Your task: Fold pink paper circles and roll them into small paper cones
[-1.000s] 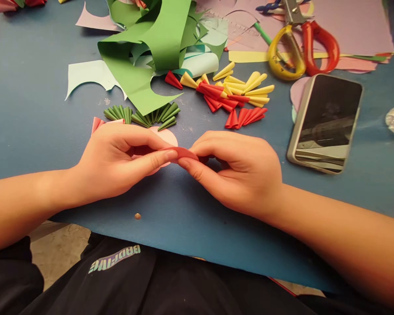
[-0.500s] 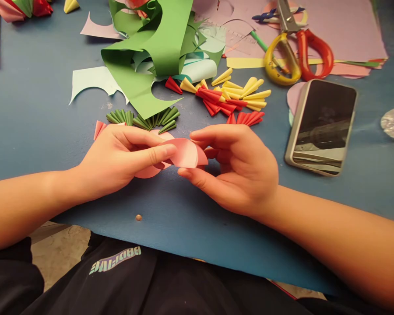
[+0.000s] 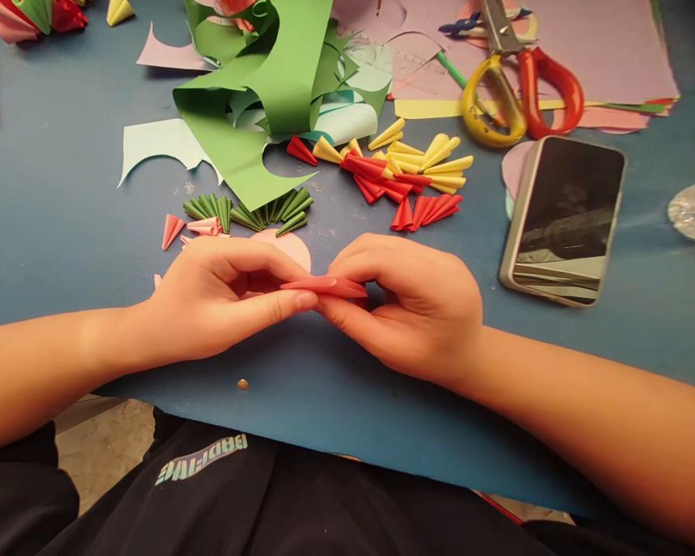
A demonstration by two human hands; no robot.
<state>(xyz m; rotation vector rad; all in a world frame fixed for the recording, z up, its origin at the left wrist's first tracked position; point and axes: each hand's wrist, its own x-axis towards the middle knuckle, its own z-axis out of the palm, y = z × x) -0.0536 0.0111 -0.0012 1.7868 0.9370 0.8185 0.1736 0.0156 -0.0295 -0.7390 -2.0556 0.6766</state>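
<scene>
A pink piece of paper (image 3: 324, 286), curled over and seen nearly edge-on, is pinched between both hands. My left hand (image 3: 225, 289) grips its left end with thumb and fingers. On the other end, my right hand (image 3: 411, 297) has its thumb and fingertips closed. A flat pink paper circle (image 3: 286, 245) lies on the table behind the left fingers, partly covered. Small pink paper cones (image 3: 205, 225) rest beyond my left hand, some hidden by it. Green paper cones (image 3: 278, 210) sit just past them.
Red cones (image 3: 425, 212) and yellow cones (image 3: 434, 161) lie behind my hands. Green paper scraps (image 3: 293, 85) spread at the back. Scissors (image 3: 521, 93) rest on paper sheets (image 3: 614, 54) at the back right, with a phone (image 3: 567, 220) in front of them.
My right hand has closed its thumb and fingers on the pink paper, which has turned from showing its face to nearly edge-on. The view has shifted slightly.
</scene>
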